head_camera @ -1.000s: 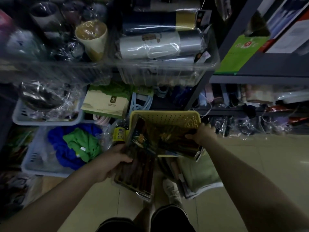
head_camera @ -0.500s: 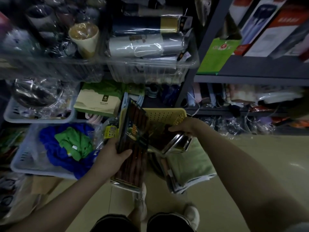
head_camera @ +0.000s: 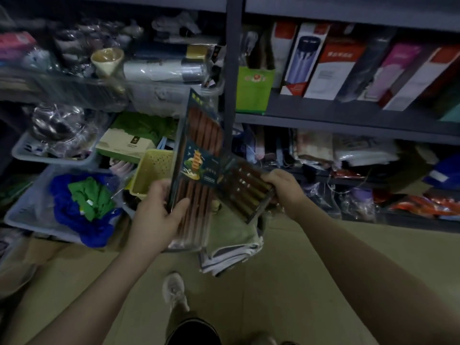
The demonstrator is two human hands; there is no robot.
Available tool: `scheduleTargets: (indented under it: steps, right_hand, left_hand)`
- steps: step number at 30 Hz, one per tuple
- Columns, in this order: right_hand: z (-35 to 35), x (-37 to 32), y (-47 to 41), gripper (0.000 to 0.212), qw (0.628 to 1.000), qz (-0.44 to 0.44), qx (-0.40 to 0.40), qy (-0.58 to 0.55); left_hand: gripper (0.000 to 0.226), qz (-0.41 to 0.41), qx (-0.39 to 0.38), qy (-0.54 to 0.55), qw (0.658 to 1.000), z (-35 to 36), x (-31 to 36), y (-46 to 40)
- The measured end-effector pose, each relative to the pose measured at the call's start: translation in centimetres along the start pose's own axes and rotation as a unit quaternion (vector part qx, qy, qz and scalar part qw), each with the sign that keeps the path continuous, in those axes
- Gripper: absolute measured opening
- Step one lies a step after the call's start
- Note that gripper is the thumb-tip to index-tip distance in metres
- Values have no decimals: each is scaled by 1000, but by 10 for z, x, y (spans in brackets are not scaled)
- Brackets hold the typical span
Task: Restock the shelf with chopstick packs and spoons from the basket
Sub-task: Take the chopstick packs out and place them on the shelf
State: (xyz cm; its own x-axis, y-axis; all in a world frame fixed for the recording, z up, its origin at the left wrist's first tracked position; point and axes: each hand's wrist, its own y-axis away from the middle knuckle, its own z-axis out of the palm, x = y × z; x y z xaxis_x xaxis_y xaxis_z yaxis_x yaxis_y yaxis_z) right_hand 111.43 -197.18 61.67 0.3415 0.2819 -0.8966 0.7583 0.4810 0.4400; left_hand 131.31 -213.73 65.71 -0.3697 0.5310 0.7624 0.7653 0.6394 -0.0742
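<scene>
Now your left hand [head_camera: 159, 215] grips one upright chopstick pack [head_camera: 199, 155]; your right hand [head_camera: 283, 188] grips a second pack [head_camera: 245, 189] beside it.

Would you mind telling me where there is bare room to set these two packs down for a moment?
The tan floor between the folded towels and the right shelf's foot is bare. The yellow basket shows open bottom near its front wall. The shelf tiers are crowded: boxes fill the upper right, linens sit below, bins fill the left.
</scene>
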Motion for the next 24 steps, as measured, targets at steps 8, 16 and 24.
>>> scheduleTargets:
  steps: [8,16,24]
  right_hand:
    - [-203,-9,94,18,974,-106,92,-179]
    - [-332,-83,69,4,860,-256,149,-416]
    - [-462,-195,9,17,853,-261,244,-381]
  left_hand:
    - [29,78,-19,141,987,74,107,6]
    - [46,148,-54,251,955,161,273,-99]
    - [12,115,-113,383,910,236,430,-218]
